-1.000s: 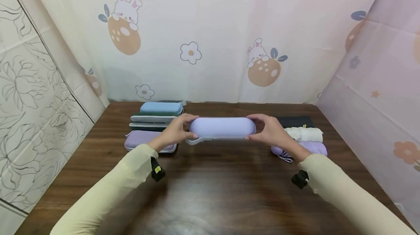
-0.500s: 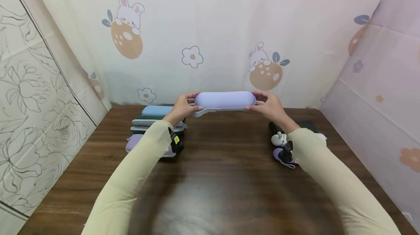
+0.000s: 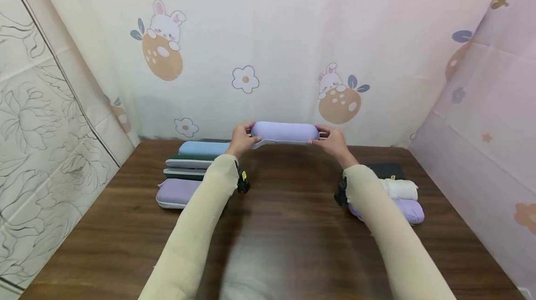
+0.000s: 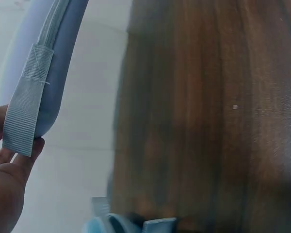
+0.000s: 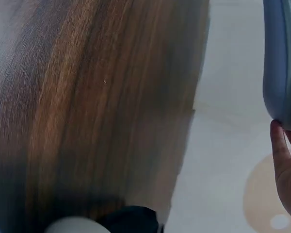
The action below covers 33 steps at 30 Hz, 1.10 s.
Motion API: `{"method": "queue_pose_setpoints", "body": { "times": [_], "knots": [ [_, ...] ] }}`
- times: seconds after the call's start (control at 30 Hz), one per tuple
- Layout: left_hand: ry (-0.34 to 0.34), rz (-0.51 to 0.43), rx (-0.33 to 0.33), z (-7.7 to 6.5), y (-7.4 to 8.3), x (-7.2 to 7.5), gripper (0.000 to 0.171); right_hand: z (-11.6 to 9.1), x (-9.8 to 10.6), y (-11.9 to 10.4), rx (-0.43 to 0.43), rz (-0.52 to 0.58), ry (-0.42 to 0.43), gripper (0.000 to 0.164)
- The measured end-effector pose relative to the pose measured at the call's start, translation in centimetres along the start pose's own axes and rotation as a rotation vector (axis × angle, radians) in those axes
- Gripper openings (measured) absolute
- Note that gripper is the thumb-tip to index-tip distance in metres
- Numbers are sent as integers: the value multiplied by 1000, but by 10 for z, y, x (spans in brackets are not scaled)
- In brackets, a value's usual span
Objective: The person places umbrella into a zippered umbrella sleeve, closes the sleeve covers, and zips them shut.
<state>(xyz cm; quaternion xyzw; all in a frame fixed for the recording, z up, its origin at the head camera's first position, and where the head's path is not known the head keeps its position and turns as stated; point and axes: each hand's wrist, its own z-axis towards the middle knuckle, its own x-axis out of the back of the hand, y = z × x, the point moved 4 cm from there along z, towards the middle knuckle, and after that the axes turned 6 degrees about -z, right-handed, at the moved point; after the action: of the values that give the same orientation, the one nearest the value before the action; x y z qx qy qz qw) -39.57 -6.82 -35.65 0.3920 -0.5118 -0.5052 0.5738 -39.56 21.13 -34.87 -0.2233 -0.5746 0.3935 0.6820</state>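
A lavender zippered case (image 3: 285, 132) with rounded ends is held level, raised in front of the back curtain. My left hand (image 3: 242, 139) grips its left end and my right hand (image 3: 333, 142) its right end, thumbs at the near lower edge. Seen from the left wrist, a grey ribbed strap (image 4: 26, 104) lies along that end, between the fingers. The right wrist view shows fingertips (image 5: 277, 128) at the other end of the case. Beyond the left sleeve are similar zippered cases: light blue (image 3: 205, 148), grey and dark green (image 3: 188, 164), and purple (image 3: 177, 192).
Folded umbrellas lie on the right of the brown wooden table (image 3: 289, 207): black (image 3: 385, 170), white (image 3: 403, 189) and purple (image 3: 412, 210), partly behind the right sleeve. A printed curtain (image 3: 276, 49) rises along the table's back edge, with more fabric at both sides.
Both hands have carried the lavender case up and away, from over the table to near the back curtain. Both arms reach farther forward, and the grip on its ends stays the same.
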Motion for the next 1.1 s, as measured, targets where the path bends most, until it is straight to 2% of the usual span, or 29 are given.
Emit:
{"method": "queue_pose_setpoints", "body": {
  "times": [0.23, 0.47, 0.63, 0.8, 1.1],
  "knots": [
    [59, 97, 3, -6, -31, -16, 52, 1, -26, 18, -58, -27, -33, 58],
    [88, 183, 21, -10, -60, -23, 49, -3, -43, 31, -133, -103, -76, 58],
    [95, 186, 36, -5, -63, -27, 47, 2, -45, 38, -153, -119, -75, 59],
    [126, 214, 21, -3, -62, -28, 43, 2, -48, 42, -160, -168, -79, 59],
    [131, 283, 18, 1, -61, -31, 42, 3, -54, 41, -213, -248, -138, 60]
  ]
}}
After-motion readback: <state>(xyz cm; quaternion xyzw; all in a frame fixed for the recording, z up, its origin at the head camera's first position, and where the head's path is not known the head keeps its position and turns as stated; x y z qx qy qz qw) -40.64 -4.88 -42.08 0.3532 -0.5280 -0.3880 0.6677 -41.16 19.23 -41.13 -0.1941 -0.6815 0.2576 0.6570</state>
